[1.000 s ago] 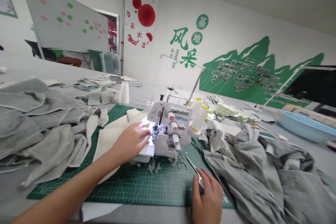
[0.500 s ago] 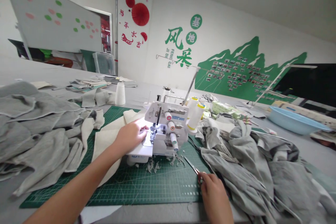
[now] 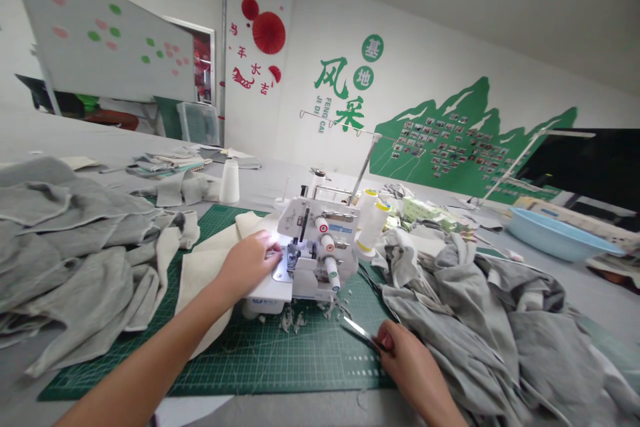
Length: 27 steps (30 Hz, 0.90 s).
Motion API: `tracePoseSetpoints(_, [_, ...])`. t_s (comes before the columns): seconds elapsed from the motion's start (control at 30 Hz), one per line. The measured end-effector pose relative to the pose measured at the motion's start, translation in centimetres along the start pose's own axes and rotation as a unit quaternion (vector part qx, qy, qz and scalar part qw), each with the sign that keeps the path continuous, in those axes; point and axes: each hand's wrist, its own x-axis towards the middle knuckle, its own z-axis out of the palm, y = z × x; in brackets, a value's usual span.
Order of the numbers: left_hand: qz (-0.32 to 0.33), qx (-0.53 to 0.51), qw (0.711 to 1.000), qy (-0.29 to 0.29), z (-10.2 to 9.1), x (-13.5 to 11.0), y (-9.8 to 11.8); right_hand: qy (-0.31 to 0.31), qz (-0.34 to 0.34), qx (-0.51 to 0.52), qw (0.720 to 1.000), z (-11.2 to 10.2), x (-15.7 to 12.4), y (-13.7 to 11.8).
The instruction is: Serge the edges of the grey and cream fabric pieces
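Note:
My left hand rests on the white bed of an overlock sewing machine, its bent fingers pressed together just left of the lit presser foot. Whatever those fingers pinch is hidden. Cream fabric lies beside the machine and passes behind my left hand and forearm. On the right, my right hand is closed around the handles of a pair of scissors. Their blades point up and left over the green cutting mat, towards grey fabric scraps at the machine's front.
Grey fabric pieces are heaped at the left, and another grey heap lies close to my right hand. White thread cones stand behind the machine's right side; a single cone stands back left. A blue basin sits far right.
The scissors have shifted left and turned, with their tips closer to the scraps; my right hand has turned with them. My left hand stays at the machine bed. The whole view has tipped slightly.

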Motion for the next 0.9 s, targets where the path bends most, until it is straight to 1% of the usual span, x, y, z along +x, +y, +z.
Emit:
tracePoseSetpoints(0.07, [0.002, 0.003, 1.0, 0.011, 0.0, -0.1, 0.0, 0.016, -0.005, 0.036, 0.999, 0.0, -0.3, 0.5])
tracePoseSetpoints(0.13, [0.004, 0.009, 1.0, 0.021, -0.1, -0.2, -0.1, 0.021, -0.021, 0.126, 0.992, 0.1, -0.7, 0.5])
tracePoseSetpoints(0.17, [0.005, 0.012, 1.0, 0.023, -0.1, -0.3, -0.2, 0.012, -0.033, 0.197, 0.98, 0.1, -0.9, 0.2])
tracePoseSetpoints(0.2, [0.008, 0.016, 1.0, 0.025, -0.1, -0.3, -0.3, -0.01, -0.046, 0.282, 0.958, 0.2, -1.1, -0.4])
tracePoseSetpoints(0.23, [0.012, 0.02, 0.999, 0.024, -0.1, -0.3, -0.3, -0.04, -0.058, 0.373, 0.925, 0.3, -1.4, -1.3])
tracePoseSetpoints(0.3, [0.019, 0.029, 0.999, 0.024, -0.1, -0.4, -0.6, -0.13, -0.065, 0.542, 0.828, 0.2, -1.9, -3.9])
tracePoseSetpoints(0.33, [0.022, 0.034, 0.999, 0.025, -0.2, -0.4, -0.7, -0.183, -0.068, 0.584, 0.788, 0.0, -2.1, -5.6])
tracePoseSetpoints(0.37, [0.023, 0.039, 0.999, 0.026, -0.2, -0.4, -0.9, -0.236, -0.08, 0.604, 0.757, -0.3, -2.2, -7.4])
tracePoseSetpoints(0.4, [0.025, 0.044, 0.998, 0.029, -0.3, -0.5, -1.1, -0.264, -0.086, 0.621, 0.733, -0.7, -2.3, -9.2])
tracePoseSetpoints(0.43, [0.025, 0.049, 0.998, 0.032, -0.4, -0.5, -1.4, -0.274, -0.087, 0.635, 0.717, -1.3, -2.2, -10.9])
tracePoseSetpoints(0.53, [0.028, 0.055, 0.997, 0.043, -0.7, -0.6, -2.1, -0.282, -0.052, 0.67, 0.685, -3.4, -1.3, -15.2])
tracePoseSetpoints(0.6, [0.031, 0.052, 0.997, 0.049, -0.9, -0.6, -2.4, -0.297, -0.043, 0.688, 0.66, -4.6, -0.1, -17.1])
tracePoseSetpoints(0.63, [0.033, 0.048, 0.997, 0.051, -1.0, -0.6, -2.5, -0.299, -0.037, 0.69, 0.658, -5.0, 0.6, -17.8])
tracePoseSetpoints(0.7, [0.038, 0.041, 0.997, 0.055, -1.2, -0.6, -2.6, -0.292, -0.013, 0.686, 0.667, -5.3, 1.9, -18.8])
tracePoseSetpoints(0.8, [0.041, 0.031, 0.997, 0.064, -1.6, -0.8, -2.5, -0.286, 0.024, 0.672, 0.683, -5.0, 3.6, -19.9])
tracePoseSetpoints(0.9, [0.049, 0.021, 0.996, 0.071, -2.0, -0.9, -2.2, -0.285, 0.03, 0.673, 0.682, -4.6, 4.6, -20.7])
